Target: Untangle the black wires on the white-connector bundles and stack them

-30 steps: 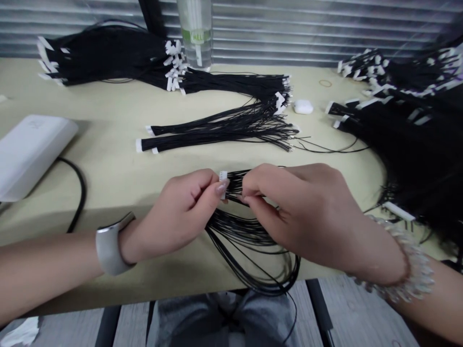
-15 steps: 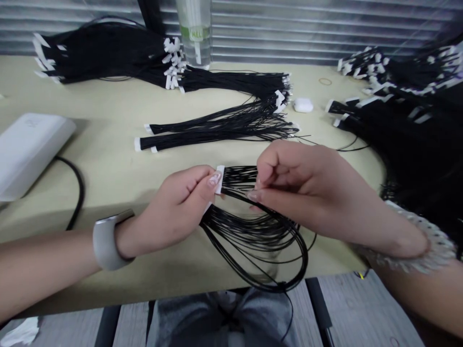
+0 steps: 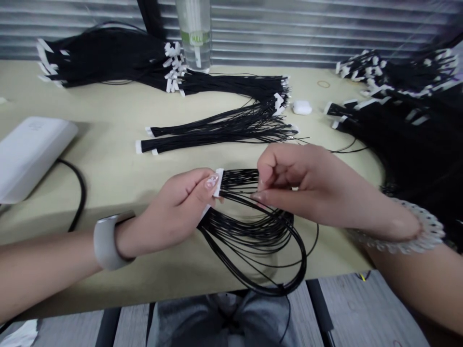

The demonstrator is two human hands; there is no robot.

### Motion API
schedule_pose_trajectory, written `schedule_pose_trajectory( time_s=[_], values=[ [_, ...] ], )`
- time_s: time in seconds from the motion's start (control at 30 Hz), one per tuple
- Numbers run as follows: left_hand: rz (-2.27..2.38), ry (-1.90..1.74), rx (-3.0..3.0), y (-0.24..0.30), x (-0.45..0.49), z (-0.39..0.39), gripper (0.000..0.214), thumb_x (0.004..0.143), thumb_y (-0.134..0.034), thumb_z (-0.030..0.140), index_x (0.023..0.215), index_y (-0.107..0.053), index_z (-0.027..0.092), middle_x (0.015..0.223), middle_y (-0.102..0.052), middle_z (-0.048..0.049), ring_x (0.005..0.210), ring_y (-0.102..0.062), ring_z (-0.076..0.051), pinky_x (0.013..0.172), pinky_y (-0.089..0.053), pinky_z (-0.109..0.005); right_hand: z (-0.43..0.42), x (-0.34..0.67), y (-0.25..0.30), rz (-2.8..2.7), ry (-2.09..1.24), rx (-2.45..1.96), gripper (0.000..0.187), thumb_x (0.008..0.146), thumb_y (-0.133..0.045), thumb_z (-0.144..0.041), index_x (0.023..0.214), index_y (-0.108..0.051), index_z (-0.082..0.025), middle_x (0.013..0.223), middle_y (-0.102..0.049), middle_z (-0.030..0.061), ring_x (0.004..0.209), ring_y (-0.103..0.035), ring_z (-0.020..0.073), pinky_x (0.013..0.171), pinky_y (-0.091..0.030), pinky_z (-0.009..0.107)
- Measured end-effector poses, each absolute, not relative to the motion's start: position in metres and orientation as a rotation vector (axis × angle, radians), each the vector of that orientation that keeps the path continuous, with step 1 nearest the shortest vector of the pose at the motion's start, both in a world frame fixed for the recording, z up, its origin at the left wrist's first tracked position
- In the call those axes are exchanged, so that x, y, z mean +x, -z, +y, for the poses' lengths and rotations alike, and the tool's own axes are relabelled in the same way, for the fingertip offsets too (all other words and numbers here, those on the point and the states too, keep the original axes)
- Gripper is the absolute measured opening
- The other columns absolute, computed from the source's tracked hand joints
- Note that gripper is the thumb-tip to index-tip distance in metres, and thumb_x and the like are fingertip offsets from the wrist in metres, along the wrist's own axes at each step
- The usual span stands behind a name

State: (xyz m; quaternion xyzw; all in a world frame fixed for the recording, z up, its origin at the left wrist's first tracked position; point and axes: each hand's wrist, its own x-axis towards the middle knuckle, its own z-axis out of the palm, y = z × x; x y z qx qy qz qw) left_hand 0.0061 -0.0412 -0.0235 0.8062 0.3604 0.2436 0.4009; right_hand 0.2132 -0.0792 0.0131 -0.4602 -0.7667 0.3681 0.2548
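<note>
My left hand (image 3: 188, 202) is closed with the thumb pressed on a white connector (image 3: 219, 182) of a black wire harness (image 3: 249, 231). A second white connector end shows partly under that hand. From the connectors the thin black wires run right and loop down past the table's front edge. My right hand (image 3: 292, 188) pinches at the wires just right of the connector, thumb and forefinger together; the exact strand between the tips is too small to make out.
Two bundles of black wires (image 3: 202, 140) with white ends lie behind my hands. Larger harness piles sit at the back left (image 3: 108, 58) and right (image 3: 408, 130). A white box (image 3: 39, 154) with a black cable, a bottle (image 3: 197, 43) and a small white case (image 3: 301, 107) stand on the table.
Both hands keep their grips and have barely shifted. The hanging wire loop has moved slightly, and the whole view has tilted a little.
</note>
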Motion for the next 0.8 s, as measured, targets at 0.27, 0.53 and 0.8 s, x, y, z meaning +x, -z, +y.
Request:
schedule_pose_trajectory(
  time_s=[0.27, 0.53, 0.8],
  values=[
    [0.863, -0.634, 2.071, 0.023, 0.006, -0.042, 0.034, 0.091, -0.031, 0.032, 0.063, -0.044, 0.017, 0.056, -0.043, 0.0025, 0.049, -0.037, -0.008, 0.043, -0.031, -0.02, -0.086, 0.205, -0.016, -2.231, -0.539, -1.171, 0.006, 0.073, -0.052, -0.009, 0.074, -0.051, -0.015, 0.07, -0.055, -0.0042, 0.061, -0.049, 0.0024, 0.055, -0.04, 0.014],
    [0.895, -0.603, 2.055, 0.024, 0.005, -0.041, 0.035, 0.09, -0.03, 0.036, 0.064, -0.043, 0.017, 0.055, -0.043, 0.0023, 0.048, -0.037, -0.008, 0.042, -0.032, -0.02, -0.087, 0.204, -0.012, -2.296, -0.328, -1.196, 0.007, 0.075, -0.051, -0.01, 0.074, -0.052, -0.016, 0.067, -0.056, -0.0058, 0.056, -0.047, 0.0019, 0.051, -0.035, 0.014],
    [0.892, -0.578, 2.041, 0.023, 0.005, -0.04, 0.036, 0.09, -0.029, 0.039, 0.065, -0.045, 0.017, 0.057, -0.046, 0.001, 0.05, -0.039, -0.009, 0.045, -0.035, -0.021, -0.094, 0.195, -0.007, -2.259, -0.1, -1.224, 0.01, 0.075, -0.051, -0.009, 0.073, -0.051, -0.019, 0.07, -0.059, -0.0065, 0.062, -0.053, 0.0031, 0.054, -0.037, 0.015]
  ],
)
